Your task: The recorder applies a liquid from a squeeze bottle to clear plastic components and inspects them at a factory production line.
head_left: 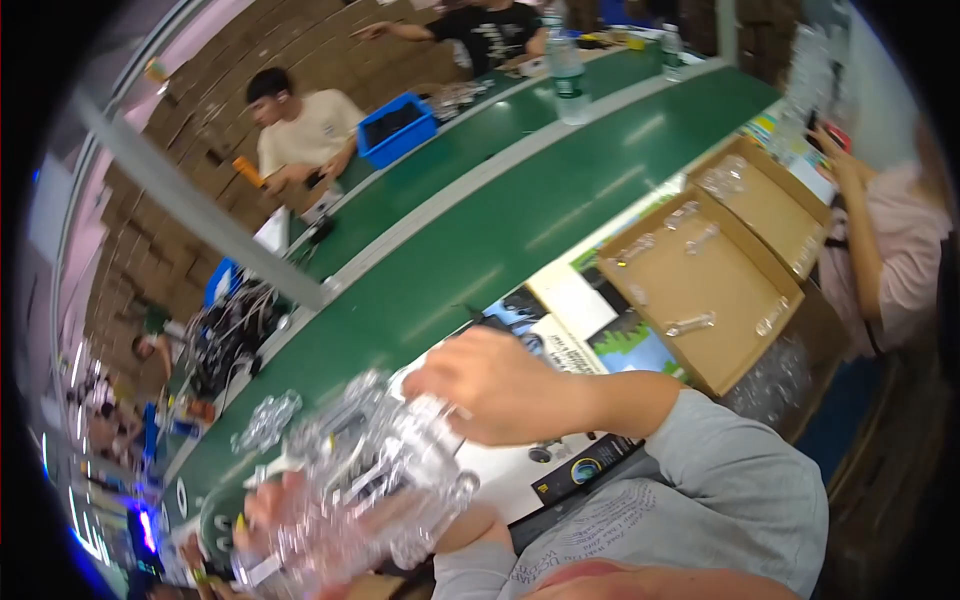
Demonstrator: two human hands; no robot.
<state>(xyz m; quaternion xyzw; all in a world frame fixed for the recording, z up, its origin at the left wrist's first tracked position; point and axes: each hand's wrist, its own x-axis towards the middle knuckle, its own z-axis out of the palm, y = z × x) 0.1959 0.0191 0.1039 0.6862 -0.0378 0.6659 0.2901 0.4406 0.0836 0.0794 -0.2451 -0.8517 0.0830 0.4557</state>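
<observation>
A bulky bunch of clear plastic pieces (375, 480) is in front of me, shiny and blurred; their exact kind does not show. My left hand (275, 505) wraps around the lower left of the bunch, partly seen through the plastic. From above, my right hand (490, 385) closes on the bunch's upper right edge, its fingertips partly hidden. Another clear plastic piece (267, 422) lies on the green belt just beyond the bunch. Beneath my right arm is a white printed box (515, 470).
Two open cardboard trays (690, 290) to the right hold several small clear plastic parts. A green conveyor (480, 260) runs across, with a metal post (190, 200) at left. Across it are co-workers, a blue bin (398, 130) and tangled cables (235, 335). Another person (880, 240) stands at right.
</observation>
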